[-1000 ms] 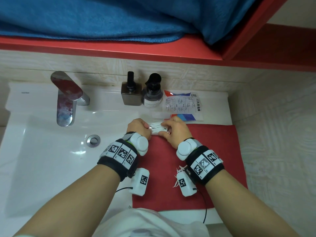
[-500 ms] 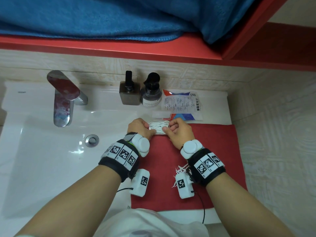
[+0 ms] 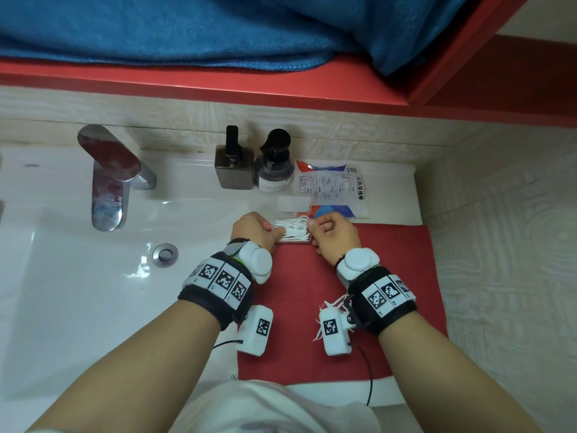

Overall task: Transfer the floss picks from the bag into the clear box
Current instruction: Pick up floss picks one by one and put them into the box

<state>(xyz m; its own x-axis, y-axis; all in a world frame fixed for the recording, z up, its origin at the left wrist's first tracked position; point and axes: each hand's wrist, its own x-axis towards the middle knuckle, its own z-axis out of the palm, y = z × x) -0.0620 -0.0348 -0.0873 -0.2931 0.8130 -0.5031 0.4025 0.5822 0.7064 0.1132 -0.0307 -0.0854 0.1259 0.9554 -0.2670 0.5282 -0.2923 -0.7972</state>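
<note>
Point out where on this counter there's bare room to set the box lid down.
The red mat is bare to the right of the right hand, up to the wall; also between the wrists. Crowded: the back ledge, with two dark bottles, the floss bag and the pick-filled clear box between both hands.

The fingertips of the left hand [image 3: 256, 230] and right hand [image 3: 334, 235] curl out of sight against the pile of floss picks [image 3: 292, 230], so the exact grip of each cannot be told. The clear box [image 3: 293, 240] under the picks shows only as a thin edge; its walls are mostly covered. More floss picks [image 3: 324, 307] poke out from behind the right wrist band, the rest hidden. The bag [image 3: 331, 189] behind the box has print too small to read, and a clear lid-like piece [image 3: 293, 204] lies over its near corner. The blue towel [image 3: 218, 29] above is cut off by the top edge, the sink [image 3: 62, 276] by the left edge.
</note>
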